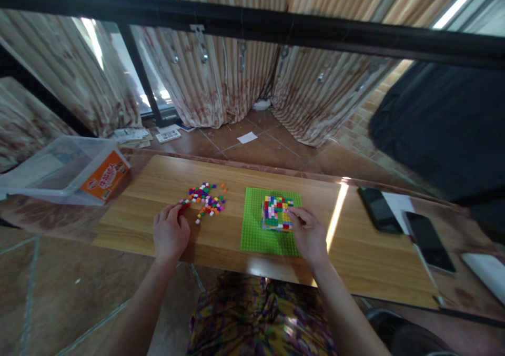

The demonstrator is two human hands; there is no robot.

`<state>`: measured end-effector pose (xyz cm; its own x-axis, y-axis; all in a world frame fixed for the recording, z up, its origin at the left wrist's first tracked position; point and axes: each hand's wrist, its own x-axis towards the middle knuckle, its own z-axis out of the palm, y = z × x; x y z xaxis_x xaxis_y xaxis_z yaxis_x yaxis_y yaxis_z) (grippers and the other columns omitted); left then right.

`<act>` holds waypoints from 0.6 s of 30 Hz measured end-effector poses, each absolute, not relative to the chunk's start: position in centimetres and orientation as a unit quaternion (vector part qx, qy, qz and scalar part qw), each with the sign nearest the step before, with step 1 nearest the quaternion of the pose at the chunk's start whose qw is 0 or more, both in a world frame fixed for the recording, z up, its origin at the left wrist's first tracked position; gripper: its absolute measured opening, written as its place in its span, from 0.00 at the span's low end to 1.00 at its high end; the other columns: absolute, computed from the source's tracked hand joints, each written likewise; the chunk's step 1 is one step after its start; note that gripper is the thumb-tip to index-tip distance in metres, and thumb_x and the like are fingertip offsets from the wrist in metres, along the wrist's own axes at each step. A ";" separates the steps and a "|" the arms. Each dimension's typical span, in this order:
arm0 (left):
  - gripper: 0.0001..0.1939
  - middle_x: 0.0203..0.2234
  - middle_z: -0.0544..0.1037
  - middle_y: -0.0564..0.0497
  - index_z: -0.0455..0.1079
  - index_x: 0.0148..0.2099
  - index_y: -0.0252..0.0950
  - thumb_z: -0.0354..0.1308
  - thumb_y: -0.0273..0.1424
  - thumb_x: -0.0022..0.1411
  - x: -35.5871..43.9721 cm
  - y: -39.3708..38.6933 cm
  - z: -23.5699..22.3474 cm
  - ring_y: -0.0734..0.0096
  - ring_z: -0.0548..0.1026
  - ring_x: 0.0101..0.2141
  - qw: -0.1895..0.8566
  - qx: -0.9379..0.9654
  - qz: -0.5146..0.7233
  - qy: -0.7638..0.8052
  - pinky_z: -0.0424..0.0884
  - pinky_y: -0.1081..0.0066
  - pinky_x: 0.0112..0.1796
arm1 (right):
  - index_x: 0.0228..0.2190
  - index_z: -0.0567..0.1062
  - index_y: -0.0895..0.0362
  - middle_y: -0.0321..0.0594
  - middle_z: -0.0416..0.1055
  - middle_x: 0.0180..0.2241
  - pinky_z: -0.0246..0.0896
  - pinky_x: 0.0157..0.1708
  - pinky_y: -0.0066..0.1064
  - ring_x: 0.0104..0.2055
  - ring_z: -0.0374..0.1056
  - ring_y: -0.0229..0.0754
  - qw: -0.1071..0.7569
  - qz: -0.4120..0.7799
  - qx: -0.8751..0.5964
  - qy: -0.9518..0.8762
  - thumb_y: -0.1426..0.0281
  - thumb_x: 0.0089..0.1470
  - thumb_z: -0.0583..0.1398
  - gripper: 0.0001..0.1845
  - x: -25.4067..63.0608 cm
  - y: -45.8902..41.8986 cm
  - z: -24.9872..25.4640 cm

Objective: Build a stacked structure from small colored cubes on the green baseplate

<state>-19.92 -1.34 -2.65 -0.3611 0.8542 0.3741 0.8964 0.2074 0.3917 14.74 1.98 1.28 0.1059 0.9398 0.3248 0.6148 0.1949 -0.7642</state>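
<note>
A green studded baseplate [252, 235] lies on the wooden board, carrying a block of stacked multicoloured toy bricks [274, 211]. My right hand [310, 235] is at the right side of this stack, thumb and fingers pinched at its upper edge; whatever is between the fingertips is too small to make out. To the left is a loose pile of small toy bricks [207, 201] in many colours. At the pile's left edge, my left hand [171, 232] has its fingers curled, with a red brick [184, 205] at the thumb and fingertip.
A clear plastic bin [67, 187] with an orange label stands at the far left. Two dark phones [381, 211] and white papers lie on the right. A black rail [252, 22] crosses in front of curtains. A dark covered object [445, 124] stands at the back right.
</note>
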 end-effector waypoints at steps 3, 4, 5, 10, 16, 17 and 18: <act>0.19 0.49 0.77 0.38 0.74 0.50 0.32 0.46 0.29 0.63 -19.9 -1.3 -2.7 0.52 0.72 0.51 0.042 -0.564 -0.274 -0.778 0.67 0.53 0.54 | 0.36 0.83 0.54 0.43 0.77 0.38 0.68 0.40 0.37 0.38 0.73 0.44 0.432 0.184 -0.607 -0.641 0.61 0.61 0.58 0.15 14.7 2.1 1.1; 0.19 0.49 0.77 0.38 0.74 0.50 0.31 0.46 0.29 0.63 -19.9 -1.4 -2.7 0.51 0.72 0.51 0.043 -0.564 -0.273 -0.778 0.67 0.53 0.54 | 0.36 0.83 0.53 0.43 0.77 0.38 0.68 0.40 0.37 0.38 0.73 0.44 0.431 0.182 -0.606 -0.643 0.61 0.61 0.58 0.15 14.7 2.1 1.0; 0.19 0.49 0.77 0.38 0.74 0.50 0.31 0.46 0.29 0.63 -19.9 -1.4 -2.7 0.51 0.72 0.51 0.044 -0.563 -0.272 -0.779 0.67 0.53 0.54 | 0.37 0.83 0.53 0.43 0.78 0.38 0.68 0.41 0.38 0.39 0.73 0.44 0.430 0.181 -0.604 -0.646 0.61 0.61 0.58 0.14 14.7 2.1 1.0; 0.19 0.49 0.77 0.38 0.74 0.50 0.31 0.46 0.29 0.63 -19.8 -1.4 -2.6 0.52 0.72 0.52 0.042 -0.560 -0.277 -0.779 0.66 0.54 0.55 | 0.36 0.82 0.53 0.43 0.80 0.38 0.67 0.40 0.39 0.37 0.72 0.45 0.428 0.154 -0.609 -0.650 0.60 0.60 0.59 0.14 14.5 2.2 1.1; 0.19 0.49 0.77 0.39 0.74 0.50 0.33 0.46 0.29 0.63 -19.8 -1.4 -2.7 0.52 0.72 0.51 0.039 -0.558 -0.285 -0.778 0.66 0.53 0.55 | 0.37 0.82 0.54 0.44 0.81 0.37 0.68 0.37 0.38 0.32 0.70 0.44 0.438 0.142 -0.623 -0.633 0.59 0.59 0.59 0.15 14.3 2.1 1.3; 0.19 0.49 0.77 0.39 0.74 0.50 0.33 0.46 0.29 0.63 -19.8 -1.4 -2.7 0.52 0.72 0.51 0.040 -0.558 -0.286 -0.778 0.66 0.53 0.55 | 0.37 0.82 0.55 0.44 0.81 0.36 0.68 0.37 0.37 0.32 0.70 0.43 0.439 0.142 -0.624 -0.631 0.59 0.59 0.59 0.15 14.3 2.1 1.3; 0.19 0.49 0.77 0.38 0.74 0.50 0.33 0.46 0.29 0.63 -19.8 -1.4 -2.7 0.52 0.72 0.51 0.041 -0.559 -0.287 -0.777 0.66 0.53 0.55 | 0.38 0.82 0.55 0.44 0.81 0.36 0.68 0.37 0.37 0.32 0.71 0.43 0.439 0.142 -0.625 -0.630 0.59 0.59 0.59 0.15 14.3 2.1 1.3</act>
<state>-19.82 -1.43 -2.74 -0.3718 0.8452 0.3838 0.8919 0.2106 0.4002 14.28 2.08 1.27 0.1664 0.9119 0.3750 0.6626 0.1782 -0.7275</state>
